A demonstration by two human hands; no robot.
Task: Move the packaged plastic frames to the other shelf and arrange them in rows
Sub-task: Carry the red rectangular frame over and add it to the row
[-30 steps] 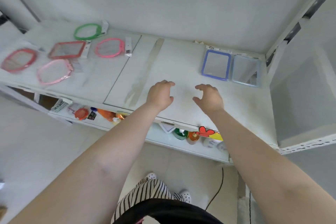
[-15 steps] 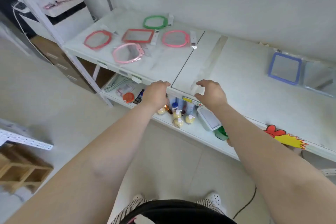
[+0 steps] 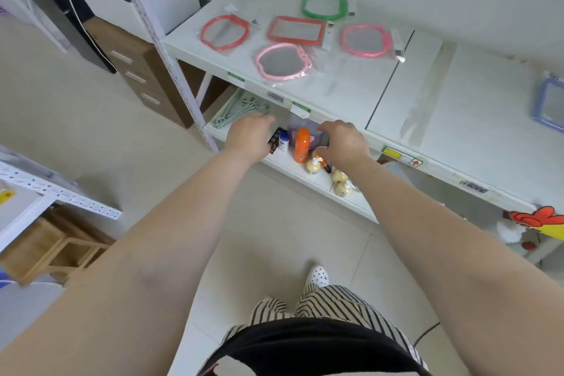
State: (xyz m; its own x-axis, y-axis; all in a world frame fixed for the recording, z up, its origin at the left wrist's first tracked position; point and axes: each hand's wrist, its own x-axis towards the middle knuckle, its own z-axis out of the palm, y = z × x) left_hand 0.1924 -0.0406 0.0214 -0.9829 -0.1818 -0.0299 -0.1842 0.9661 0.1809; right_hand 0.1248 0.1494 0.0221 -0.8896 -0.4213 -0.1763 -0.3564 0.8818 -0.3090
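Several packaged plastic frames lie on the left white shelf board (image 3: 345,91): a green round frame (image 3: 325,6), a red round frame (image 3: 225,33), a red rectangular frame (image 3: 296,30), a pink round frame (image 3: 366,40) and a light pink frame (image 3: 282,62) nearest the front edge. A blue rectangular frame (image 3: 549,107) lies at the right edge of the view on the right shelf board (image 3: 476,119). My left hand (image 3: 248,135) and my right hand (image 3: 343,140) hover below and in front of the shelf edge, fingers curled loosely and apart, holding nothing.
Below the frames, a lower shelf (image 3: 293,168) holds an orange bottle (image 3: 302,145), yellow pump bottles (image 3: 341,181) and pale green hangers (image 3: 241,110). A white shelf upright (image 3: 164,49) stands at left, with a brown drawer unit (image 3: 143,73) behind it and a wooden rack (image 3: 52,246) on the floor.
The view has swung left and my hands have moved left with it, from in front of the right board to in front of the left board. Both hands stay empty.
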